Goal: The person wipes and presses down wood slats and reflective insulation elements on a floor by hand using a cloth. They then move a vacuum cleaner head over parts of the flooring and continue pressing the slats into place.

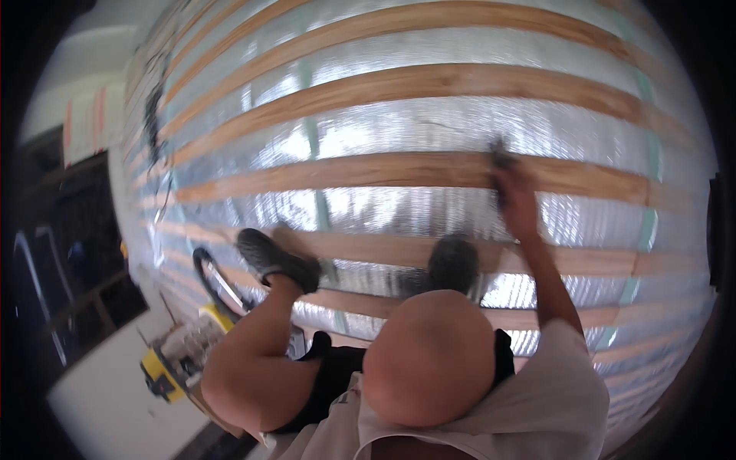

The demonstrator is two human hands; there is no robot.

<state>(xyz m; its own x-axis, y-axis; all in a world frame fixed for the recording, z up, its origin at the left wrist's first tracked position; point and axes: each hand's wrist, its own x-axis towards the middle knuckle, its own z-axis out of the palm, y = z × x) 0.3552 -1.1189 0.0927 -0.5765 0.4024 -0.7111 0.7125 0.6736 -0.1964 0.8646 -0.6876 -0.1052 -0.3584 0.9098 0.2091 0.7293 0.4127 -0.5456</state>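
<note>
My right hand point(518, 201) reaches forward to a wooden batten point(399, 169) laid across silver foil. Its fingers are closed around a small dark tool point(501, 157), blurred by motion, whose kind I cannot make out. The tool is over the batten, and its upper end extends past the batten's far edge; whether it touches the wood is unclear. My left hand is out of the picture.
Parallel battens run over the shiny foil point(383, 211), with pale green tape strips point(320, 208) across them. My dark shoes point(277, 259) rest among the battens. A yellow and black power tool point(159, 376) stands at the left. A dark cable point(153, 115) lies at the far left.
</note>
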